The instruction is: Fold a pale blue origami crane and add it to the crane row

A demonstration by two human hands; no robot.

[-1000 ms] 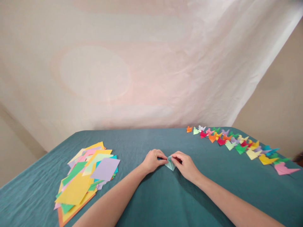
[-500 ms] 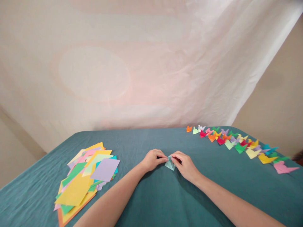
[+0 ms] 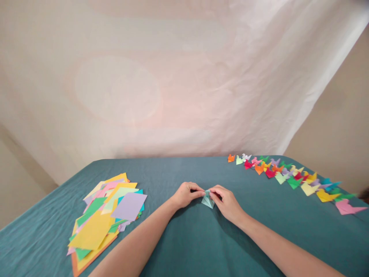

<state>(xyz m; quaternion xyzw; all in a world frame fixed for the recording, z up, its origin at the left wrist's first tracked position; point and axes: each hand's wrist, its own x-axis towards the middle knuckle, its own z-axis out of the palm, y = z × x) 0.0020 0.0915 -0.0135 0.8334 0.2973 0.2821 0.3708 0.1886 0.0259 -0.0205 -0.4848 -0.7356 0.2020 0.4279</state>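
A small pale-teal folded paper piece (image 3: 207, 200) rests on the teal cloth-covered table (image 3: 190, 246) near its middle. My left hand (image 3: 186, 194) pinches the piece's top from the left with curled fingers. My right hand (image 3: 227, 202) pinches it from the right, its fingers also closed on the paper. Both forearms reach in from the bottom edge.
A loose pile of coloured square paper sheets (image 3: 105, 213) lies at the left. A long row of several folded paper cranes (image 3: 291, 177) runs along the right side toward the table's back corner. A pale cloth backdrop (image 3: 173, 77) hangs behind the table.
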